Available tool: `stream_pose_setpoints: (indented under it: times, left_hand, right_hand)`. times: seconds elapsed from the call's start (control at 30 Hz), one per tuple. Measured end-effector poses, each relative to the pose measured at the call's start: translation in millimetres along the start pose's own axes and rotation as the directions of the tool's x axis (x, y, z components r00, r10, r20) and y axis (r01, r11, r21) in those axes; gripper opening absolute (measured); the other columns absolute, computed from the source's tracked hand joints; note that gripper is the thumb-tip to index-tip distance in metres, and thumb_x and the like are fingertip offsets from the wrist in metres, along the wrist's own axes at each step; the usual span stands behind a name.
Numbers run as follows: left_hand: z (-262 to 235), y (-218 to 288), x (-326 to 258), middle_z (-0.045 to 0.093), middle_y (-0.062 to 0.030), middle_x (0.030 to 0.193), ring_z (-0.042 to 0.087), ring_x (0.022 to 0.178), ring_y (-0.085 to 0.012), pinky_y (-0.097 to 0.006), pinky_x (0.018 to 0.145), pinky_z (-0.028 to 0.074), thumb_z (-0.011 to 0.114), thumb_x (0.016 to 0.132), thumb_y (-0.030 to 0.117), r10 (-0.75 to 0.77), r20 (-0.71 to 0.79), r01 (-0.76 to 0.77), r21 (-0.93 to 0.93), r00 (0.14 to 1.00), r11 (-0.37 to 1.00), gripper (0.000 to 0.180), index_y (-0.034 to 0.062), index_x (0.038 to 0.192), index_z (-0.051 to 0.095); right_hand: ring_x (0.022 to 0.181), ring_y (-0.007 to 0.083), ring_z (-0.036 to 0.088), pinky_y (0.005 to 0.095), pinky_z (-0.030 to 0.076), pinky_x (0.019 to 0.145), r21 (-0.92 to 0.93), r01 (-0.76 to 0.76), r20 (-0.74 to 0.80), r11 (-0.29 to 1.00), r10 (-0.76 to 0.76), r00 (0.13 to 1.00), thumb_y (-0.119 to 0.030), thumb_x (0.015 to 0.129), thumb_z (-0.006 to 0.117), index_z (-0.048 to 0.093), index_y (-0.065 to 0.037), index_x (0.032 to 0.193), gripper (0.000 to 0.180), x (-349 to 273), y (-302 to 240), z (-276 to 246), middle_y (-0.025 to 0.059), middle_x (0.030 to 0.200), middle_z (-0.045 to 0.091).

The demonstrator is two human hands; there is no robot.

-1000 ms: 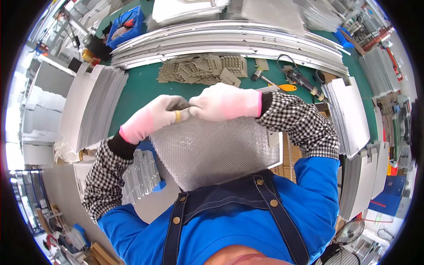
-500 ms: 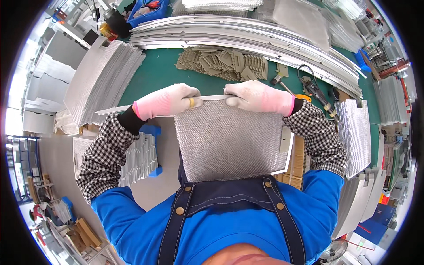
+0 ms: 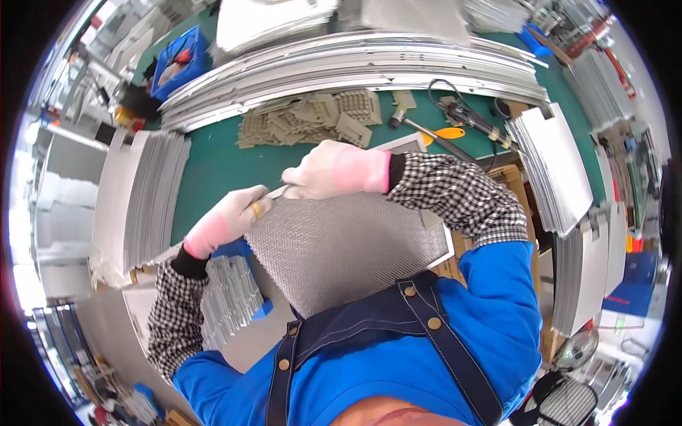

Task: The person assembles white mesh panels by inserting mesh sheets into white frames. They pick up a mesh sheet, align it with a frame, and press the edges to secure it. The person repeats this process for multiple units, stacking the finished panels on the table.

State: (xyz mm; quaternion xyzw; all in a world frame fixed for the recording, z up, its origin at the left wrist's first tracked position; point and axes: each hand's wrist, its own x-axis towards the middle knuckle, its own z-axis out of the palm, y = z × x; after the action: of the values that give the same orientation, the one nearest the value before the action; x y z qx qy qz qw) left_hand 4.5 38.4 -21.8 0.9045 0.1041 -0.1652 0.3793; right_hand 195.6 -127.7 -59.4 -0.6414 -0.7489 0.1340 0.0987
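Observation:
A silvery metal mesh panel [image 3: 348, 245] leans against my apron, its upper edge tilted down toward the left. Along that edge runs a thin pale metal strip [image 3: 278, 192]. My left hand [image 3: 233, 216], in a white and pink glove, is closed on the strip at the panel's upper left corner. Close beside it, my gloved right hand [image 3: 332, 172] pinches the same edge, knuckles up. Its fingertips are partly hidden. White edging shows at the panel's lower right side.
Tan plastic pieces [image 3: 305, 119] lie piled on the green table [image 3: 213, 167]. Long metal profiles [image 3: 355, 67] stretch behind them. A hammer [image 3: 433, 135] and a corded tool [image 3: 472, 121] lie at right. Panel stacks stand left [image 3: 145, 199] and right [image 3: 554, 167].
My view has shifted. My left hand has moved down and left, and my right hand has come left, closer to it. The panel's upper edge has gone from nearly level to slanted.

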Motion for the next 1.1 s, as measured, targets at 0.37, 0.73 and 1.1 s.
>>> stream_pose_setpoints:
  times: [0.37,0.73,1.1]
  left_hand:
    - [15.0,6.6,7.4,0.067,-0.0094,0.088,0.061,0.082,-0.0155,-0.031,0.077,0.05,0.06,0.1,0.019,-0.11,-0.134,0.083,-0.194,0.985,0.978,0.027,-0.0058,0.108,0.066]
    - [-9.2,1.4,-3.9,0.07,-0.0182,0.089,0.066,0.082,-0.0234,-0.034,0.079,0.052,0.064,0.096,0.017,0.017,-0.076,-0.015,0.033,0.997,0.999,0.024,-0.004,0.107,0.068]
    - [15.3,-73.3,-6.0,0.061,-0.0082,0.078,0.054,0.074,-0.0151,-0.031,0.071,0.047,0.062,0.099,0.021,-0.185,-0.012,0.174,-0.289,0.983,0.941,0.029,-0.007,0.104,0.067]
  right_hand:
    - [0.096,0.0392,0.068,0.0489,0.053,0.082,0.392,-0.089,0.113,0.916,0.048,0.992,-0.033,0.104,0.047,0.059,-0.006,0.119,0.034,9.1,-3.7,-9.3,0.021,0.099,0.069]
    - [0.1,0.0378,0.068,0.0486,0.053,0.087,0.326,-0.148,0.204,0.934,0.083,0.975,-0.043,0.105,0.042,0.065,-0.009,0.117,0.043,10.3,6.8,5.0,0.0173,0.103,0.07]
    - [0.098,0.0278,0.067,0.0414,0.054,0.086,-0.42,-0.709,-0.175,0.567,0.715,0.676,-0.022,0.091,0.065,0.069,-0.015,0.111,0.021,-197.6,132.4,-6.2,0.0066,0.104,0.066]
